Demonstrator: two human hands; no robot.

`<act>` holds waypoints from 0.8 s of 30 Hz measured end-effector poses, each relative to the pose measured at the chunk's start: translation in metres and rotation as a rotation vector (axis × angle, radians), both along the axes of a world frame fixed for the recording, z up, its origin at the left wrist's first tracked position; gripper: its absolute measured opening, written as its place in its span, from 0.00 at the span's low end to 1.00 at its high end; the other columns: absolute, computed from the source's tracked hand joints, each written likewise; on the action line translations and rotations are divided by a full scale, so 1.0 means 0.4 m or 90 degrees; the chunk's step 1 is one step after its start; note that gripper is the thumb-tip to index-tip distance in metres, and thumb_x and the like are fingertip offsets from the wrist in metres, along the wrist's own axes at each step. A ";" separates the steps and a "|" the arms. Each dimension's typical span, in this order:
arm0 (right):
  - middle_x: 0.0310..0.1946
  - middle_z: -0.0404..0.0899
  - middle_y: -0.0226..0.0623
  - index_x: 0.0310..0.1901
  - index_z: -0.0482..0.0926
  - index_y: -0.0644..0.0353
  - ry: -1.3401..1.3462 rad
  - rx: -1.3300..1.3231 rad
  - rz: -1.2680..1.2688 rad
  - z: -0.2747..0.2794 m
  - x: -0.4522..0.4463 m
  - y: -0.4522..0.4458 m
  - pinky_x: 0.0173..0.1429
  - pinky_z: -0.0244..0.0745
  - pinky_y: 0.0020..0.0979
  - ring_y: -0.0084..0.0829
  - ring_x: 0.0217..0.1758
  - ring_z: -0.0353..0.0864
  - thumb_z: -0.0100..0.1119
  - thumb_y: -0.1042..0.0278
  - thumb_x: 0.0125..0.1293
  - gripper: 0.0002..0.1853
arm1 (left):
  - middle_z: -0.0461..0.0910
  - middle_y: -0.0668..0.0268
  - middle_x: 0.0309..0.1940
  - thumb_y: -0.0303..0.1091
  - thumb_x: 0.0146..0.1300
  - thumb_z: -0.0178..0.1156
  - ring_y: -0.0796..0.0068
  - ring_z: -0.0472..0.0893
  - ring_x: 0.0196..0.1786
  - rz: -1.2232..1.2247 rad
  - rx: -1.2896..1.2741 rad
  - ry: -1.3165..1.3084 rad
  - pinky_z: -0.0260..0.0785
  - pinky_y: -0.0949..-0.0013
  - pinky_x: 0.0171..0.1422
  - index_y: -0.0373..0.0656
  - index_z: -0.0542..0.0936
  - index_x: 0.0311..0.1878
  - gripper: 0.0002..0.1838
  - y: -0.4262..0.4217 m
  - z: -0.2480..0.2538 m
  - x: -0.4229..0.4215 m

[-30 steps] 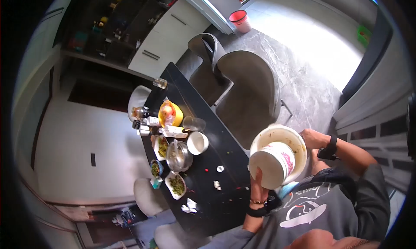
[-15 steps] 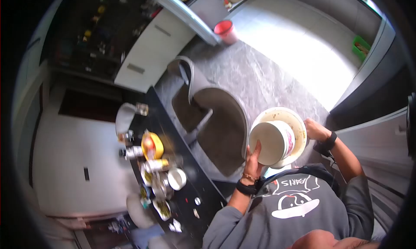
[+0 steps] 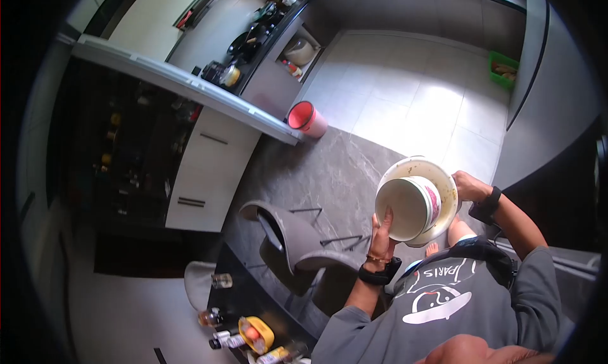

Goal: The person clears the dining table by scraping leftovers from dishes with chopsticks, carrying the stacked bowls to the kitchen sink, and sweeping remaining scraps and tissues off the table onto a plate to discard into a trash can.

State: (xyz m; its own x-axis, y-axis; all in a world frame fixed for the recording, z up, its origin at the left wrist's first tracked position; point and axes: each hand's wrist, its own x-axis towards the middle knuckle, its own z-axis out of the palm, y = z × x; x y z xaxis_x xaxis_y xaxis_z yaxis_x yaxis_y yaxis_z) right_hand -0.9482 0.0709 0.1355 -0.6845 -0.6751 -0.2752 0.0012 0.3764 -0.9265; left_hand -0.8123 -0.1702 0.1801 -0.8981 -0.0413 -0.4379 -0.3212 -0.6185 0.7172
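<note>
Left hand: grasping; the hand (image 3: 382, 237) holds the white printed tub (image 3: 408, 206), thumb across its pale round face. Whether that face is mouth or base, cannot tell.
Right hand: grasping; the hand (image 3: 472, 187) grips the right edge of the large cream bowl (image 3: 447, 193).
Bowl and tub: held in front of the torso above the floor; tub tilted, within the bowl's outline. Brown specks on the bowl's inner wall.
Below bowl: a bare foot (image 3: 432, 249), partly hidden.
Chairs: a grey chair (image 3: 278, 237) and a second chair (image 3: 326, 261) stand between the left arm and the far end of the black table (image 3: 253, 299).
Table: drinking glass (image 3: 221, 280), dark bottle (image 3: 211, 317), yellow bowl (image 3: 269, 332) with reddish contents; nearer end cropped.
Floor ahead: pink bin (image 3: 308, 120) just beside the end of the pale door frame (image 3: 209, 88); green basket (image 3: 494, 68) farther right, by the grey panel.
Beyond frame: black pan (image 3: 242, 44) on the counter.
</note>
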 end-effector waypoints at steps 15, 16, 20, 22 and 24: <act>0.24 0.78 0.42 0.37 0.78 0.67 -0.041 0.067 -0.028 0.028 -0.925 -0.063 0.34 0.72 0.31 0.28 0.26 0.75 0.61 0.59 0.55 0.17 | 0.68 0.59 0.57 0.54 0.66 0.42 0.58 0.72 0.56 -0.112 0.012 -0.050 0.68 0.49 0.54 0.45 0.58 0.64 0.29 -0.089 -0.023 -0.945; 0.23 0.78 0.40 0.36 0.79 0.67 -0.035 0.084 -0.034 0.077 -0.912 -0.074 0.33 0.72 0.30 0.26 0.26 0.74 0.61 0.58 0.55 0.17 | 0.68 0.59 0.57 0.54 0.66 0.42 0.58 0.71 0.57 -0.113 0.016 -0.051 0.68 0.48 0.54 0.45 0.58 0.64 0.30 -0.107 0.007 -0.936; 0.22 0.77 0.35 0.36 0.79 0.66 -0.028 0.065 -0.054 0.021 -1.121 -0.081 0.29 0.71 0.28 0.23 0.25 0.73 0.62 0.57 0.56 0.17 | 0.67 0.59 0.58 0.54 0.66 0.43 0.59 0.71 0.57 -0.136 0.028 -0.011 0.68 0.49 0.54 0.44 0.58 0.64 0.30 -0.124 -0.031 -1.161; 0.22 0.77 0.34 0.36 0.79 0.67 -0.045 0.048 -0.077 -0.024 -1.218 -0.052 0.29 0.71 0.27 0.22 0.25 0.72 0.62 0.58 0.56 0.17 | 0.67 0.59 0.58 0.53 0.66 0.43 0.59 0.71 0.57 -0.149 0.017 -0.004 0.69 0.49 0.54 0.45 0.57 0.64 0.29 -0.101 -0.061 -1.275; 0.22 0.77 0.34 0.36 0.79 0.67 -0.067 0.044 -0.100 -0.026 -1.322 -0.051 0.29 0.71 0.27 0.22 0.25 0.72 0.62 0.58 0.56 0.17 | 0.67 0.59 0.58 0.52 0.66 0.43 0.59 0.71 0.57 -0.160 0.020 -0.003 0.69 0.50 0.54 0.45 0.57 0.64 0.29 -0.103 -0.059 -1.392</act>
